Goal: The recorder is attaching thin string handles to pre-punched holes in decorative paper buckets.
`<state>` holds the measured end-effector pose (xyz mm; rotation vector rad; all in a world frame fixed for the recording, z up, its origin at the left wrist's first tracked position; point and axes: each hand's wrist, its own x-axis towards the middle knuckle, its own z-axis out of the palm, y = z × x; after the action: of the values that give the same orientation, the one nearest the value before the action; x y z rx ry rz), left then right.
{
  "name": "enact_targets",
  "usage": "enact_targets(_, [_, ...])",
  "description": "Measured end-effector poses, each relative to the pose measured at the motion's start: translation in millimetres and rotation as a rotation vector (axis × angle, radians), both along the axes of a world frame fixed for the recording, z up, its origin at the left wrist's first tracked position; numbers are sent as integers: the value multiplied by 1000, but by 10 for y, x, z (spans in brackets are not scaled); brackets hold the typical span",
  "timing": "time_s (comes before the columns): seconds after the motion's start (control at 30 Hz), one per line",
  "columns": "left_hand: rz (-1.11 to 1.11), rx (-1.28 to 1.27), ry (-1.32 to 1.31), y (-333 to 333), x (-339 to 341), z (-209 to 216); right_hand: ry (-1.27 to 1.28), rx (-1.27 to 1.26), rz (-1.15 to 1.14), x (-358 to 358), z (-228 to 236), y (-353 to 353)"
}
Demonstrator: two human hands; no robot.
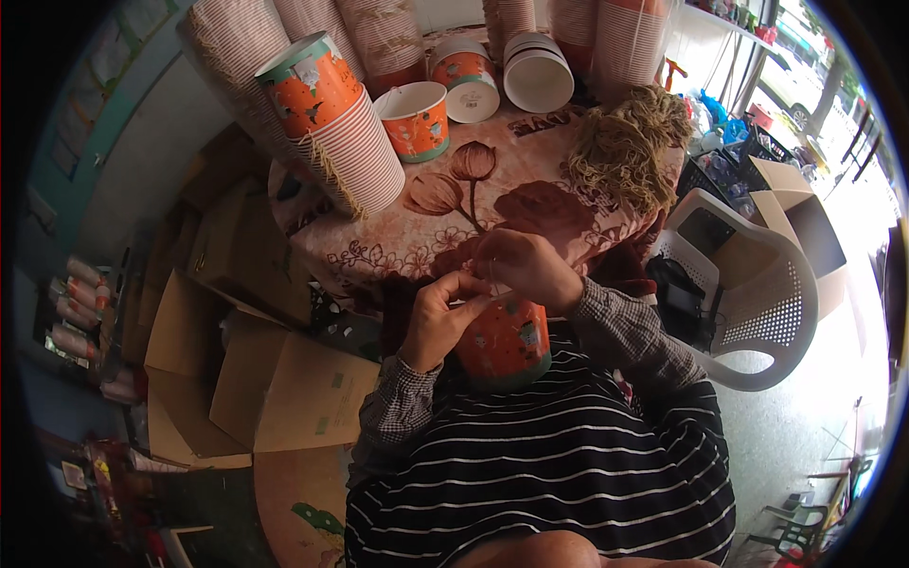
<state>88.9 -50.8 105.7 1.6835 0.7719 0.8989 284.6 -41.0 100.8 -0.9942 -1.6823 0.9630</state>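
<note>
An orange paper bucket (pixel 505 348) with a green band and small printed figures rests in my lap, against a black and white striped garment. Over its rim my left hand (pixel 443 314) is closed, thumb and forefinger pinching a thin pale cord. My right hand (pixel 532 267) is just beyond, its fingers bent together at the same cord; their tips are partly hidden and blurred. On the table, a similar bucket (pixel 417 133) stands upright with a thin cord across its mouth. A tangled heap of tan cords (pixel 636 137) lies at the table's right.
Nested buckets (pixel 350 151) lean at the table's left; more tall stacks line its back. Two short stacks lie tipped, one showing a white interior (pixel 538 80). A flowered cloth (pixel 445 222) covers the table. Open cardboard boxes (pixel 303 393) stand left, a white plastic chair (pixel 772 284) right.
</note>
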Motion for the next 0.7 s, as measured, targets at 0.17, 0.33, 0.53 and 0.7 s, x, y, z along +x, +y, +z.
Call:
enact_targets(0.17, [79, -98, -165, 28, 5, -87, 147, -160, 68, -34, 105, -104])
enact_targets(0.33, [297, 252, -62, 15, 108, -146, 23, -312, 121, 9, 294, -172])
enact_targets(0.53, [396, 611, -61, 108, 108, -55, -18, -272, 227, 15, 235, -122])
enact_targets(0.7, [354, 560, -90, 47, 148, -22, 32, -364, 206, 12, 250, -106])
